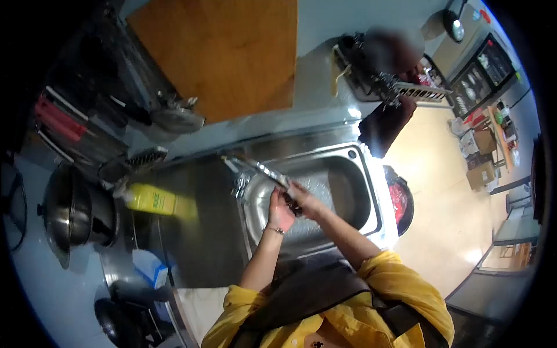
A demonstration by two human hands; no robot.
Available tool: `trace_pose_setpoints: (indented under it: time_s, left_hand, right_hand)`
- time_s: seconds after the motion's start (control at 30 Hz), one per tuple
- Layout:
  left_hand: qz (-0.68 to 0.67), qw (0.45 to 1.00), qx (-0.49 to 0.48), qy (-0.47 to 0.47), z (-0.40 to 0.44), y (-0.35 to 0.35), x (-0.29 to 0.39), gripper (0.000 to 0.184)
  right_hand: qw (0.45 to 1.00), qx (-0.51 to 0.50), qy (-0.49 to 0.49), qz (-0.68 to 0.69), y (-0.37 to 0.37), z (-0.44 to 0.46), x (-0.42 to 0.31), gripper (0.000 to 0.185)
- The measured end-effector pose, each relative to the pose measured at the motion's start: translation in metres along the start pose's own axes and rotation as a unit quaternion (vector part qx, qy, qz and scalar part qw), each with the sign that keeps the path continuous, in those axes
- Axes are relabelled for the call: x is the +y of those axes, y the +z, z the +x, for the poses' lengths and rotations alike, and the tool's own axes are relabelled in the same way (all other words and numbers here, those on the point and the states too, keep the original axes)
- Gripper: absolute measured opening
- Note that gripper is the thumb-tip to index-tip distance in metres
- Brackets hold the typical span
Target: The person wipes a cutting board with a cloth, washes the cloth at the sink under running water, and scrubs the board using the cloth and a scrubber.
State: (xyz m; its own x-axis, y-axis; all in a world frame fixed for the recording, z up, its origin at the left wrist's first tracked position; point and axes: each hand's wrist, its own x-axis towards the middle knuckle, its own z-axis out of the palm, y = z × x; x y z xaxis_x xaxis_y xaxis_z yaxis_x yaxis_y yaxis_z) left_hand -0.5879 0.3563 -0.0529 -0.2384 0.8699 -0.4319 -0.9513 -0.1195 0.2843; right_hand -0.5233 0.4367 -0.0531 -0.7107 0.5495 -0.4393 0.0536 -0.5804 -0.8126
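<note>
My left hand [281,213] is over the stainless steel sink [355,200], palm turned up and fingers curled. My right hand [306,203] is close beside it, its fingers bent over a small dark object [292,204] between the two hands. What this object is I cannot make out. Just above my hands ends the long metal spout of the faucet [264,168], which reaches in from the sink's far left corner. Water [316,188] shows in the basin below. My fingertips are partly hidden by each other and by the spout.
Left of the sink, a yellow bottle [154,199] stands on the dark counter [212,226] near a lidded metal pot [72,209]. A wooden board [226,52] leans behind. A rack [426,93] is at back right, beside a dark, partly blurred shape. A bin [400,200] adjoins the sink.
</note>
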Motion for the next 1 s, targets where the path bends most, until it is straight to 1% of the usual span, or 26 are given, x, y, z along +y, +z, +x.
trace_pose_setpoints:
  time_s: [0.03,0.1,0.13,0.17,0.2,0.23,0.27,0.33,0.37,0.43,0.47,0.5,0.57,0.6,0.63,0.7,0.77,0.83,0.87,0.9,0.93,0.97,1.0]
  left_hand:
    - [0.018,0.998,-0.062,0.01,-0.002,-0.001,0.003,0.052]
    - [0.057,0.99,0.022,0.125,-0.015,0.0,0.002,0.052]
    - [0.051,0.988,0.024,0.147,-0.015,-0.013,0.003,0.055]
    - [0.053,0.987,0.029,0.147,-0.025,-0.012,0.008,0.055]
    - [0.032,0.973,0.167,0.157,-0.037,-0.005,0.018,0.059]
    - [0.009,0.939,0.302,0.165,-0.046,-0.003,0.027,0.064]
    - [0.009,0.938,0.304,0.165,-0.047,-0.015,0.036,0.064]
    - [-0.044,0.96,0.232,0.151,-0.043,-0.043,0.052,0.074]
    - [-0.044,0.96,0.232,0.151,-0.044,-0.041,0.057,0.074]
    - [-0.042,0.973,0.193,0.122,-0.041,-0.035,0.066,0.078]
    - [0.001,0.976,0.188,0.112,-0.04,-0.031,0.068,0.075]
    - [0.002,0.976,0.185,0.112,-0.036,-0.027,0.071,0.075]
    - [0.056,0.985,0.128,0.103,-0.033,-0.021,0.077,0.072]
    - [0.068,0.983,0.144,0.096,-0.031,-0.024,0.08,0.067]
    - [0.068,0.983,0.143,0.096,-0.033,-0.027,0.08,0.067]
    - [0.185,0.969,0.157,0.044,-0.038,-0.029,0.078,0.068]
    - [0.199,0.965,0.169,0.027,-0.044,-0.024,0.062,0.068]
    - [0.221,0.96,0.147,-0.088,-0.051,-0.001,0.044,0.077]
    - [0.224,0.959,0.147,-0.088,-0.053,0.015,0.036,0.077]
    - [0.151,0.974,0.146,-0.09,-0.053,0.033,0.028,0.07]
    - [0.076,0.982,0.145,-0.092,-0.052,0.042,0.022,0.063]
    - [0.077,0.982,0.146,-0.094,-0.046,0.033,0.015,0.063]
    - [0.042,0.995,0.079,-0.04,-0.032,0.025,0.01,0.054]
  right_hand:
    - [0.995,0.003,0.056,0.087,0.0,0.001,-0.005,0.043]
    - [0.988,0.012,0.099,0.116,0.005,-0.003,-0.013,0.03]
    - [0.973,0.007,0.129,0.193,-0.007,0.017,0.01,0.021]
    - [0.962,0.014,0.137,0.237,-0.011,0.025,0.02,0.019]
    - [0.951,-0.011,0.148,0.273,-0.01,0.017,0.009,0.018]
    - [0.938,-0.035,0.158,0.308,-0.009,0.007,-0.002,0.017]
    - [0.937,-0.036,0.16,0.308,-0.011,0.002,-0.008,0.017]
    - [0.927,-0.125,0.172,0.31,-0.014,-0.001,-0.015,0.02]
    - [0.927,-0.125,0.172,0.31,-0.016,0.002,-0.013,0.02]
    - [0.949,-0.093,0.181,0.241,-0.02,0.008,-0.007,0.022]
    - [0.963,-0.033,0.168,0.209,-0.015,0.002,-0.011,0.021]
    - [0.963,-0.033,0.165,0.209,-0.016,0.005,-0.01,0.021]
    - [0.976,0.003,0.128,0.177,-0.02,0.009,-0.002,0.011]
    - [0.985,0.017,0.115,0.129,-0.022,0.012,-0.001,0.009]
    - [0.985,0.017,0.114,0.129,-0.023,0.012,0.0,0.009]
    - [0.994,0.043,0.071,0.072,-0.02,0.009,-0.01,0.008]
    - [0.996,0.046,0.049,0.065,-0.014,0.003,-0.018,0.009]
    - [0.997,0.048,0.024,0.056,-0.007,-0.002,-0.029,0.01]
    - [0.999,0.036,0.007,0.0,-0.005,-0.005,-0.031,0.015]
    - [0.998,0.024,-0.01,-0.056,0.0,-0.013,-0.037,0.021]
    - [0.987,0.034,-0.058,-0.144,0.008,-0.022,-0.039,0.02]
    - [0.96,-0.016,-0.083,-0.267,-0.004,-0.005,-0.013,0.042]
    - [0.893,-0.016,-0.203,-0.402,0.003,-0.019,-0.021,0.054]
